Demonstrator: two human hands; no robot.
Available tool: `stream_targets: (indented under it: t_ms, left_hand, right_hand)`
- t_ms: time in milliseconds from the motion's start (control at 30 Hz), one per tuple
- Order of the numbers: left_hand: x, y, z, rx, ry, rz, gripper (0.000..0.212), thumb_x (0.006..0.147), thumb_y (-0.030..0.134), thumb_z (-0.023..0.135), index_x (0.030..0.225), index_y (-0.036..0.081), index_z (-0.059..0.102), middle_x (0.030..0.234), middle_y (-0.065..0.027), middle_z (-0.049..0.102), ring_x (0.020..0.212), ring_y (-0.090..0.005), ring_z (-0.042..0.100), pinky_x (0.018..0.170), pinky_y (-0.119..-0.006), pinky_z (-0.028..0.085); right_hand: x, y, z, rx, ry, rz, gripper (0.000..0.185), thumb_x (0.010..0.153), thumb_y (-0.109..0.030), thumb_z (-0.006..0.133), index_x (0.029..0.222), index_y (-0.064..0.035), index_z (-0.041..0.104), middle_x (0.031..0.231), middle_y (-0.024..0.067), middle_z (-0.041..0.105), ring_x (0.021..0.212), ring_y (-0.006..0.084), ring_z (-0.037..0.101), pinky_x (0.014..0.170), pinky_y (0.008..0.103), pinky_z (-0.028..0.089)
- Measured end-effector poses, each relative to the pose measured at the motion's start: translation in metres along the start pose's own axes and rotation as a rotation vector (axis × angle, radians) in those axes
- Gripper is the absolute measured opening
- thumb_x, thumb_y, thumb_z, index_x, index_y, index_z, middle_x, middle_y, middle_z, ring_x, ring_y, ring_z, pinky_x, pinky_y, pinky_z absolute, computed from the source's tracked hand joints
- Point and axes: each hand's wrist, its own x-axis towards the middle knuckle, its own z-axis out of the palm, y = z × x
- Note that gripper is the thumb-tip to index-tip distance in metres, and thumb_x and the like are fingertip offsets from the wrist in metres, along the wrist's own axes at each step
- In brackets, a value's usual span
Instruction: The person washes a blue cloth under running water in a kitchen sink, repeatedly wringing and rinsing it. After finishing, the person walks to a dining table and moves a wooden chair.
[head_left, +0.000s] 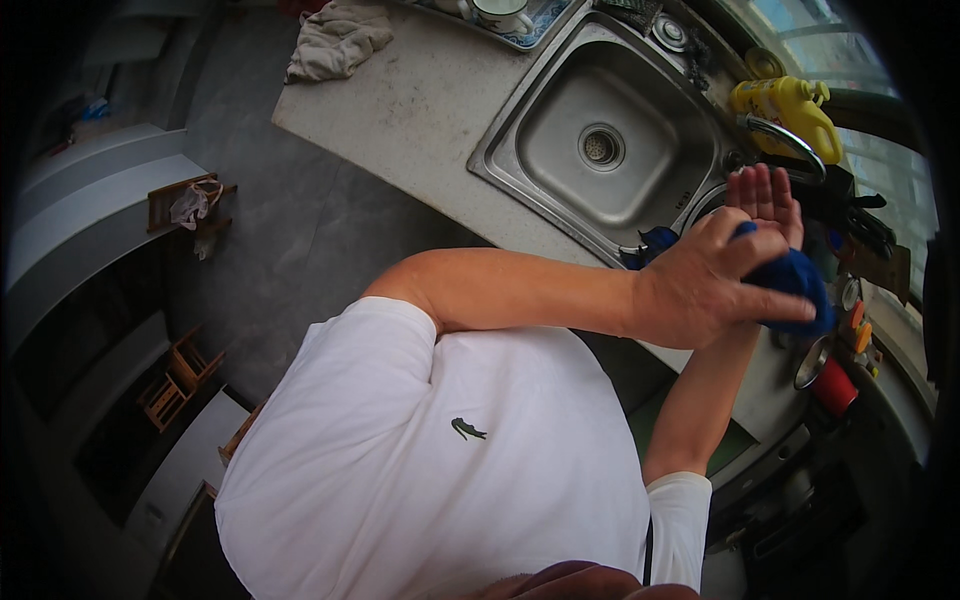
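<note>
My left hand reaches across from the left and grips a blue cloth. It presses the cloth around my right wrist and the heel of that palm. My right hand is turned palm up with its fingers stretched out, holding nothing, beside the chrome faucet. Both hands are over the right end of the stainless steel sink. Dark blue fabric shows at the sink's near right corner; whether it belongs to the same cloth I cannot tell.
A yellow jug stands behind the faucet. On the counter lie a crumpled beige cloth and a blue patterned tray with an enamel mug. A red container stands at right. Wooden chairs are behind on the left.
</note>
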Motion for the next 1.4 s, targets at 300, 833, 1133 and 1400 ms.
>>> stream_targets:
  t_ms: [300,833,1133,1400]
  left_hand:
    - [0.027,0.009,-0.020,0.321,-0.332,0.171,0.041,0.073,0.038,0.072,0.114,0.036,0.070,0.113,-0.0105,0.052,0.087,-0.0343,0.055,0.088,-0.060,0.047]
    - [0.010,-0.040,-0.051,-0.728,-0.189,-0.630,0.037,0.095,0.015,0.062,0.128,0.000,0.059,0.109,-0.0150,0.070,0.101,-0.0178,0.067,0.091,-0.031,0.052]
    - [0.014,-0.018,-0.068,0.176,-0.430,-0.364,0.045,0.087,0.025,0.068,0.128,0.008,0.062,0.119,-0.0166,0.058,0.109,-0.0371,0.057,0.092,-0.044,0.045]
    - [0.065,0.015,-0.089,-0.628,-0.390,-0.165,0.051,0.088,0.045,0.069,0.121,0.007,0.067,0.129,-0.0195,0.058,0.123,-0.0343,0.054,0.102,-0.053,0.041]
  right_hand:
    - [-0.045,0.025,0.004,-1.227,-0.313,-0.299,0.046,0.096,-0.021,0.062,0.139,-0.0069,0.049,0.142,0.0136,0.047,0.129,0.0289,0.047,0.108,0.0399,0.040]
    - [-0.080,-0.018,-0.072,-0.179,-0.259,-0.242,0.065,0.091,-0.025,0.055,0.146,0.0039,0.035,0.140,0.0187,0.049,0.129,0.0335,0.050,0.114,0.0454,0.036]
    - [-0.084,0.005,0.008,-0.159,-0.215,-0.183,0.073,0.094,-0.040,0.056,0.153,-0.0048,0.030,0.149,0.0147,0.043,0.136,0.0293,0.043,0.116,0.0465,0.032]
    - [-0.074,0.042,-0.017,0.343,-0.400,0.196,0.058,0.097,-0.038,0.051,0.147,-0.0110,0.040,0.149,0.0158,0.043,0.138,0.0341,0.040,0.115,0.0507,0.031]
